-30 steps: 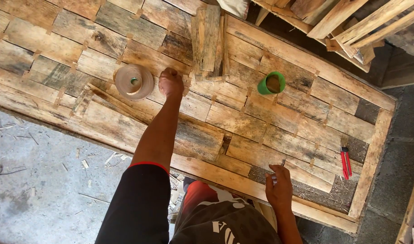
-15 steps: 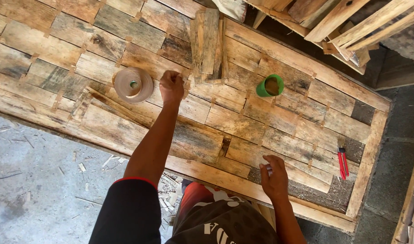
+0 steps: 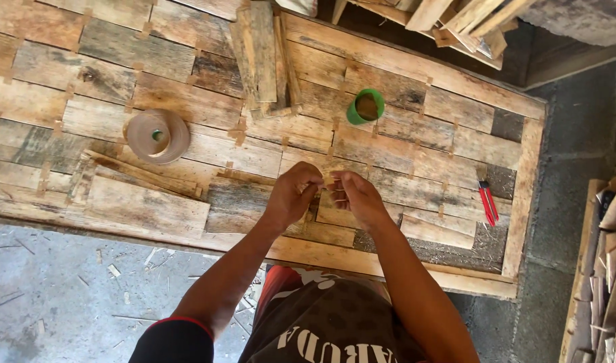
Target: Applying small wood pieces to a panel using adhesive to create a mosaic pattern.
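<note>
A broad wooden panel (image 3: 402,74) of patched planks lies over a grey concrete floor (image 3: 59,296). On it rest a stack of short boards (image 3: 264,57), a roll of brown tape (image 3: 158,136), a green cup (image 3: 365,107) and a red tool (image 3: 487,202). Above the near edge, the left hand (image 3: 293,195) and right hand (image 3: 353,195) meet, fingers curled and pinching something too small to tell.

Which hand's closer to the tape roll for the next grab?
Left. The left hand sits on the same side as the brown tape roll, with bare panel between. The right hand would have to cross over the left.
</note>
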